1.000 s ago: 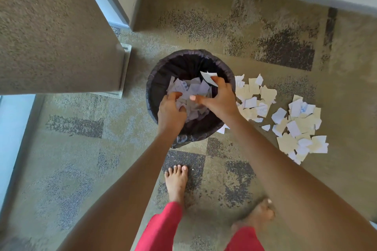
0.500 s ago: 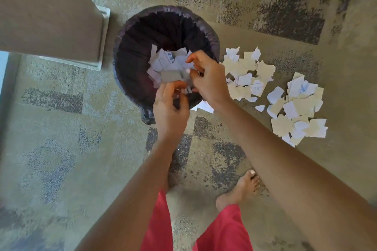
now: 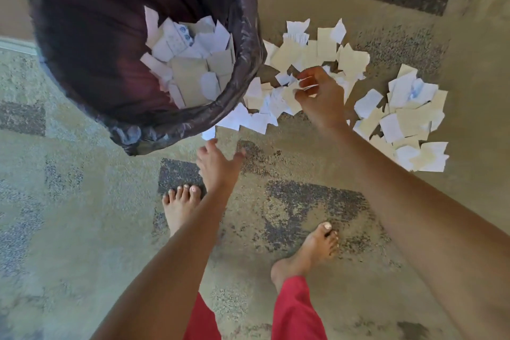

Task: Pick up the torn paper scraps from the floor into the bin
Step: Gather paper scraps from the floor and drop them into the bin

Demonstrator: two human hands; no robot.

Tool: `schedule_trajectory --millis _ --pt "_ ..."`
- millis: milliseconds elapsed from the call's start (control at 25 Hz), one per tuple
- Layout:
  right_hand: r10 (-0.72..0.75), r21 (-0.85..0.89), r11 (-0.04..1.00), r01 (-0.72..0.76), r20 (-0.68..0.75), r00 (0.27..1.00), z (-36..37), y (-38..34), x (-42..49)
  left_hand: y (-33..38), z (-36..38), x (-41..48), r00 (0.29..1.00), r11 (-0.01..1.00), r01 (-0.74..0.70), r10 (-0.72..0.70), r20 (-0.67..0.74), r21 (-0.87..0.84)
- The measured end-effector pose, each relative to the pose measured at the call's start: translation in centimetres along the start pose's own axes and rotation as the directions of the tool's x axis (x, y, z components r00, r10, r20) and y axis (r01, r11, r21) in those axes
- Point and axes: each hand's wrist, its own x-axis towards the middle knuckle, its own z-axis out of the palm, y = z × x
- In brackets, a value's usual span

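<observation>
Standing on patchy carpet [image 3: 82, 229], we count one bin [image 3: 249, 44], two scrap piles [image 3: 408, 119].
Our left grip [image 3: 218, 165] spreads wide, empty; right grip [image 3: 320, 94] pinches a scrap [image 3: 307, 87].

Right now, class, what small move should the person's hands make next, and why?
Probably close the right hand on a bunch from the near pile, ready for the bin: it curls among those scraps, the bin stands beside them, and the left hand is open, holding nothing.

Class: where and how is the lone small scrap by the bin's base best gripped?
Pinch the lone scrap at its near edge, left hand coming from the feet side. It seems to lie flat against the bin, so that edge is likely freest.
</observation>
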Motion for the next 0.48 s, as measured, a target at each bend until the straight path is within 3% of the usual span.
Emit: schedule_trajectory --millis 80,200,400,480 --pt "-0.034 -0.210 0.975 0.072 0.179 0.983 2.1 2.2 1.2 0.6 0.6 2.9 0.990 0.991 0.135 -0.136 -0.048 -0.006" --pt "-0.032 -0.513 0.818 0.260 0.410 0.912 4.8 3.5 2.8 2.5 1.1 6.0 0.977 0.979 0.205 -0.203 -0.068 0.012" --pt "-0.028 -0.712 0.561 0.422 0.493 0.869 8.5 3.4 4.9 6.1 2.9 8.0 0.966 0.963 0.242 -0.250 -0.061 -0.119" --pt "-0.024 -0.733 0.493 0.469 0.528 0.849 9.7 3.3 5.2 6.3 4.4 8.0 0.960 0.967 0.249 -0.254 -0.118 -0.057"
